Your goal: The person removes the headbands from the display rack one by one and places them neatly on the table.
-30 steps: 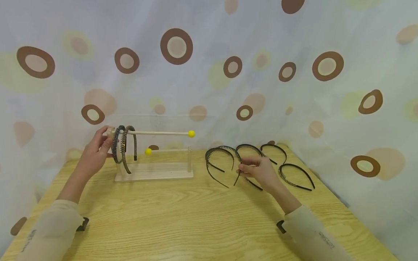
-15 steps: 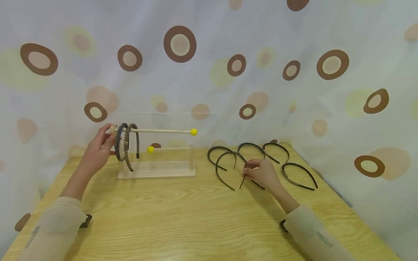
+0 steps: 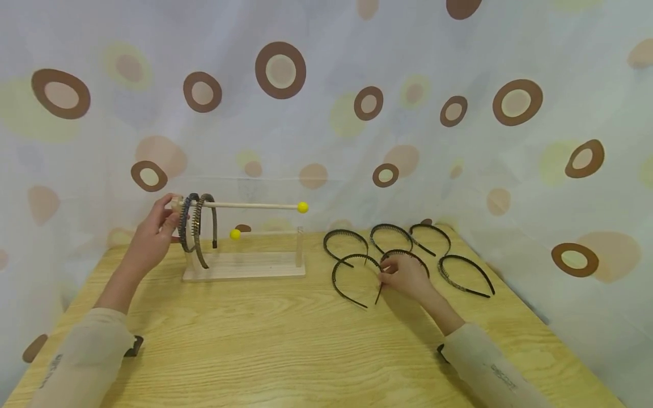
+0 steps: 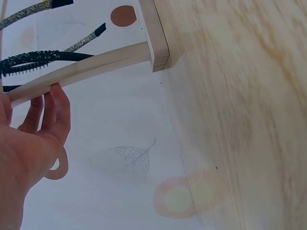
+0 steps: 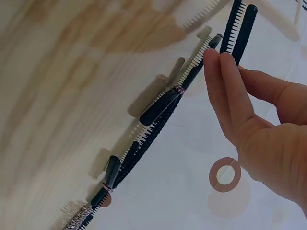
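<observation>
My left hand [image 3: 150, 238] grips the upper left end of a wooden stand [image 3: 270, 266]. In the left wrist view, its fingers [image 4: 60, 108] press against the upright [image 4: 110, 60]. Two toothed headbands hang on the upper rod [image 3: 255, 205] by that hand, one dark [image 3: 183, 226] and one brownish and glittery [image 3: 196, 238]. At right, my right hand [image 3: 408, 277] pinches one side of a thin black toothed headband [image 3: 334, 277], its ends pointing down toward the table. The right wrist view shows that headband [image 5: 232, 26] between fingertips and thumb, the thumb partly hidden.
Behind and beside the right hand lie several more headbands: one at back left [image 3: 347, 232], one in the middle [image 3: 390, 227], one at the far right [image 3: 469, 259]. Yellow balls tip the upper rod [image 3: 302, 207] and lower rod [image 3: 235, 234]. A patterned curtain [image 3: 326, 130] backs the wooden table [image 3: 285, 345].
My right hand has drawn the pinched headband away from the others, toward the table's front, uncovering a headband behind it. The left hand keeps its grip on the stand; the view shifted slightly.
</observation>
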A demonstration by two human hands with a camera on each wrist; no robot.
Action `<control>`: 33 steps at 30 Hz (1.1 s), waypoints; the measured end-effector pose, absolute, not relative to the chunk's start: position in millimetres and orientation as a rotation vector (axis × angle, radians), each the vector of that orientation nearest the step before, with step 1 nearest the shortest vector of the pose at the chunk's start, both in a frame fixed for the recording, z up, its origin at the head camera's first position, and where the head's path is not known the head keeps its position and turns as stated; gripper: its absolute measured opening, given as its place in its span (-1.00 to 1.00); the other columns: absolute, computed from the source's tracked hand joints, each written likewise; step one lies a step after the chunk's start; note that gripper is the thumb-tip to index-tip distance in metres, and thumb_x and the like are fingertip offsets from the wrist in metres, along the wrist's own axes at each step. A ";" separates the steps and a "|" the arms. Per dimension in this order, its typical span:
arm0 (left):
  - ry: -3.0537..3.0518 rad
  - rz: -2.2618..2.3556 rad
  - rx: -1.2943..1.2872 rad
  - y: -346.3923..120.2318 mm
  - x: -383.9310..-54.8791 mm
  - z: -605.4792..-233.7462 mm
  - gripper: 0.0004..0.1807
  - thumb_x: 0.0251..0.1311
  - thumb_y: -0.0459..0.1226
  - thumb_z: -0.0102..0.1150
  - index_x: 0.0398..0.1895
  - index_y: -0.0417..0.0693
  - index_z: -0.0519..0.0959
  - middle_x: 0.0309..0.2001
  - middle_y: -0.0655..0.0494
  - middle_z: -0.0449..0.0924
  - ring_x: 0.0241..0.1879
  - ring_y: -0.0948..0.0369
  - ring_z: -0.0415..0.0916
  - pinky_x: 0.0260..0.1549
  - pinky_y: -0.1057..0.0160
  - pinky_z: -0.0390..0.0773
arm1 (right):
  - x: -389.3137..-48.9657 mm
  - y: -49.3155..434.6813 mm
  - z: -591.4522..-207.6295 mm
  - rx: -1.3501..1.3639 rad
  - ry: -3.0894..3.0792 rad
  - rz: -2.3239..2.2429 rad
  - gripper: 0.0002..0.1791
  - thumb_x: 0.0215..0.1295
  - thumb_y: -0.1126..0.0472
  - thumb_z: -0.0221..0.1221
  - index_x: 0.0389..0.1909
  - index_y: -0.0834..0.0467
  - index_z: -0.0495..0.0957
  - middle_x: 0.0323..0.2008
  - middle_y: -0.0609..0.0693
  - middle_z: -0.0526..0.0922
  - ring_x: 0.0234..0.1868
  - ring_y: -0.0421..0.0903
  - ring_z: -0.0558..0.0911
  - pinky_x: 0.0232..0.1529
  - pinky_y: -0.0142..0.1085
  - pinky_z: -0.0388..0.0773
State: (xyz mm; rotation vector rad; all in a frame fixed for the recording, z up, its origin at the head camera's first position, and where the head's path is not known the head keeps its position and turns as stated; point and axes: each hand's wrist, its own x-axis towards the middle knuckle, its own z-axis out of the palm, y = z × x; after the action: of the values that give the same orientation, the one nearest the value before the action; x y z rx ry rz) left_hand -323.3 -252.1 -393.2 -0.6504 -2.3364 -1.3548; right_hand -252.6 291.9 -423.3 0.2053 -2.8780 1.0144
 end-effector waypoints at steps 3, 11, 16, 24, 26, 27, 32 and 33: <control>-2.339 -1.349 -0.645 -252.0 -322.7 -393.7 -0.43 0.66 -0.12 -0.30 0.60 -0.08 0.00 0.17 -0.43 0.42 0.14 -0.33 0.42 -0.29 0.47 0.65 | -253.2 290.3 -425.8 0.244 -2.888 0.936 -0.68 0.34 0.30 0.35 0.04 0.39 0.66 -0.22 0.12 0.69 -0.22 0.05 0.72 -0.20 -0.10 0.72; -2.359 -1.343 -0.625 -253.5 -322.6 -393.0 -0.43 0.66 -0.12 -0.31 0.61 -0.04 -0.01 0.20 -0.46 0.38 0.20 -0.39 0.36 -0.32 0.54 0.60 | -253.4 288.3 -427.4 0.260 -2.883 0.912 -0.75 0.31 0.33 0.36 -0.08 0.41 0.70 -0.23 0.12 0.70 -0.20 0.06 0.71 -0.20 -0.11 0.71; -2.360 -1.355 -0.631 -253.3 -322.3 -392.9 -0.43 0.66 -0.13 -0.31 0.61 -0.03 -0.02 0.20 -0.44 0.38 0.20 -0.39 0.37 -0.29 0.45 0.66 | -255.1 291.5 -430.5 0.210 -2.891 0.992 -0.74 0.29 0.35 0.38 -0.08 0.42 0.70 -0.28 0.09 0.74 -0.24 0.01 0.72 -0.21 -0.13 0.71; -2.350 -1.359 -0.658 -252.5 -321.5 -392.7 -0.42 0.66 -0.13 -0.33 0.61 -0.09 -0.05 0.20 -0.45 0.38 0.20 -0.41 0.36 -0.30 0.59 0.57 | -256.8 291.8 -431.8 0.196 -2.888 1.002 -0.73 0.25 0.37 0.40 -0.09 0.46 0.68 -0.31 0.09 0.74 -0.30 0.00 0.73 -0.25 -0.17 0.73; -2.350 -1.354 -0.665 -252.3 -321.5 -392.4 -0.41 0.66 -0.13 -0.34 0.61 -0.11 -0.06 0.20 -0.46 0.38 0.21 -0.42 0.35 -0.29 0.60 0.56 | -256.4 291.4 -432.1 0.209 -2.896 0.969 -0.74 0.25 0.38 0.39 -0.10 0.47 0.67 -0.32 0.10 0.73 -0.28 0.01 0.73 -0.24 -0.17 0.72; -2.349 -1.353 -0.667 -252.2 -321.4 -392.3 -0.41 0.66 -0.13 -0.34 0.61 -0.12 -0.05 0.20 -0.46 0.39 0.20 -0.43 0.35 -0.29 0.60 0.56 | -256.2 290.9 -432.1 0.216 -2.902 0.950 -0.74 0.25 0.38 0.39 -0.11 0.47 0.67 -0.32 0.10 0.73 -0.28 0.02 0.72 -0.24 -0.16 0.72; -2.348 -1.354 -0.678 -252.1 -321.4 -392.2 -0.41 0.66 -0.13 -0.34 0.61 -0.13 -0.06 0.19 -0.47 0.38 0.20 -0.43 0.35 -0.29 0.59 0.57 | -254.3 288.0 -431.0 0.210 -2.929 0.887 -0.76 0.22 0.39 0.41 -0.15 0.46 0.68 -0.35 0.08 0.72 -0.32 0.00 0.71 -0.24 -0.13 0.71; -2.350 -1.355 -0.680 -252.2 -321.5 -392.3 -0.41 0.66 -0.13 -0.34 0.61 -0.13 -0.06 0.19 -0.46 0.37 0.20 -0.43 0.35 -0.29 0.59 0.57 | -253.7 287.4 -430.5 0.201 -2.933 0.883 -0.76 0.21 0.39 0.42 -0.15 0.45 0.68 -0.36 0.07 0.71 -0.33 -0.02 0.71 -0.24 -0.13 0.71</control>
State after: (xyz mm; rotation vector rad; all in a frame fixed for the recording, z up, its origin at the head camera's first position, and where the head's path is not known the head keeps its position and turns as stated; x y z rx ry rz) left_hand -321.5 -252.2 -392.3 -0.6798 -2.3498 -1.3552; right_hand -253.7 287.4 -430.5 0.2012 -2.9328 0.8829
